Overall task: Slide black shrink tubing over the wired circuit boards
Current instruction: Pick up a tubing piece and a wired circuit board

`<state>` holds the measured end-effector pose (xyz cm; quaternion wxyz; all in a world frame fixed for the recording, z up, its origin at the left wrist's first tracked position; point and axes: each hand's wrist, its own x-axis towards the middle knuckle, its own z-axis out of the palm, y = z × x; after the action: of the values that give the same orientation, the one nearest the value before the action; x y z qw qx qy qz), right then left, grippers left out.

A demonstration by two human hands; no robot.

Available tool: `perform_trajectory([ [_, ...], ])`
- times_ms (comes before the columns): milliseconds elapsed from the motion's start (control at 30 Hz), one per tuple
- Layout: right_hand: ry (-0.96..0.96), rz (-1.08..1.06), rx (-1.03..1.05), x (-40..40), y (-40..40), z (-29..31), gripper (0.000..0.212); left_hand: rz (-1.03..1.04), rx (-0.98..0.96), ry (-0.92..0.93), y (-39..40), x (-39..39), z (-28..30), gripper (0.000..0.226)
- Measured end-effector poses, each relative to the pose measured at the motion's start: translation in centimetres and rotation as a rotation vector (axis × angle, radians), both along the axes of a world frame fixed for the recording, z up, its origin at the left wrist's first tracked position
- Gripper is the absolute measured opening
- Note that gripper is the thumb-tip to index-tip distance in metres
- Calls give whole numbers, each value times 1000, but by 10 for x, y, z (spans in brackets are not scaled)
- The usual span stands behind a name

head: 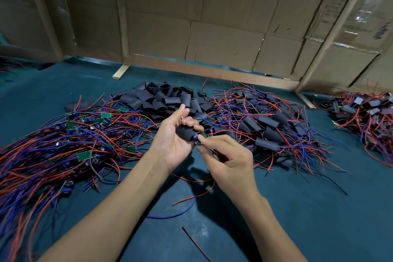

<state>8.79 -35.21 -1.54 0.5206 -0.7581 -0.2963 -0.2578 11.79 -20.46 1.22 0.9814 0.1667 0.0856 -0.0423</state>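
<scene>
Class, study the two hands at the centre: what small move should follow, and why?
Probably the right hand should push the board further into the black sleeve that the left hand grips. The board's end shows at the sleeve's mouth, so it seems only partly covered.

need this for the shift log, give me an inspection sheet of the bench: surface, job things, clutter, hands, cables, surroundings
surface: dark teal mat, bare patches near the person.
job things: heap of empty black tubing pieces; bare green circuit boards among wires at left; pile of sleeved boards at right.
clutter: another tangled pile at far right; loose wire offcut near the front.
hands: left hand holds a black tube; right hand pinches a board at the tube's mouth.
cables: red and blue leads hang from the hands.
surroundings: cardboard wall on wooden battens.
</scene>
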Motion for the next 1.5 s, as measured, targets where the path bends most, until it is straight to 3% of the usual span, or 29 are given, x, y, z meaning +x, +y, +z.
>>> perform_trajectory([
  [367,-197,-26,-157,2,-1,-5,19,15,-159,136,-1,2,-2,21],
  [700,153,15,86,-3,10,-4,31,30,-179,95,-3,-2,2,24],
  [900,123,-74,55,-6,12,-3,25,71,52,21,-9,-1,1,26],
  [1033,305,-139,114,-3,9,-3,19,178,201,-40,-16,-2,-1,41],
  [1233,204,-102,85,-3,11,-4,16,223,397,-80,-17,2,-7,12],
  [1400,455,-122,153,-5,10,-1,26,202,439,-96,-22,0,-9,10],
  [1500,532,-10,266,-6,9,8,21,240,397,-111,-22,0,-7,10],
])
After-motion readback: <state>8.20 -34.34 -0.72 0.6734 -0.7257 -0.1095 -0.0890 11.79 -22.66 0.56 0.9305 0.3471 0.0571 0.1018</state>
